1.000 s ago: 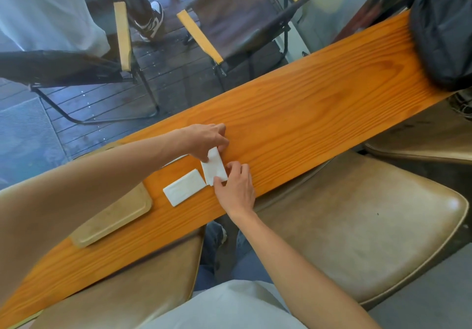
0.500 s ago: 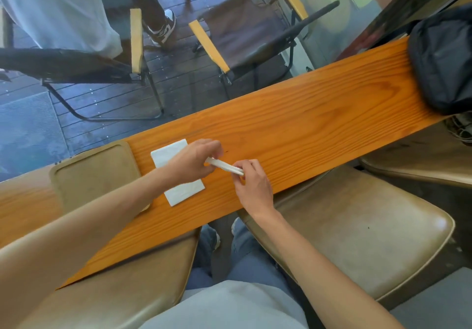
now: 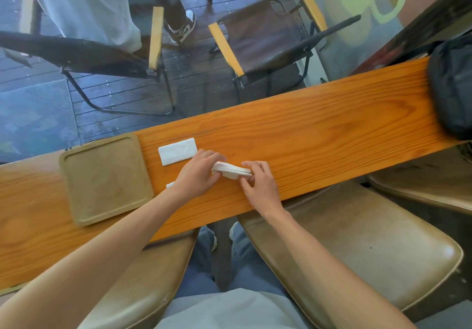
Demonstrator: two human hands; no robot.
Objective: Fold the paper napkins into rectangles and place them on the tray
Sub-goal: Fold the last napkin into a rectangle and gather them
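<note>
A white paper napkin (image 3: pixel 231 169), folded over on itself, is held just above the orange wooden counter (image 3: pixel 319 134). My left hand (image 3: pixel 198 175) pinches its left end and my right hand (image 3: pixel 259 183) pinches its right end. A second napkin (image 3: pixel 177 151), folded into a flat rectangle, lies on the counter just beyond my left hand. A white corner of another napkin (image 3: pixel 169 184) peeks out from under my left wrist. The square tan tray (image 3: pixel 104 178) sits on the counter to the left of both hands, with nothing on it.
A black bag (image 3: pixel 452 86) rests on the counter's far right end. Tan padded stools (image 3: pixel 357 247) stand under the near edge. Beyond the counter are two folding chairs (image 3: pixel 268 40), and a person's legs (image 3: pixel 84 4) show at top left.
The napkin between my hands has been lifted off the counter and folded over. The camera view shifted, so the tray and the flat folded napkin now show fully on the left.
</note>
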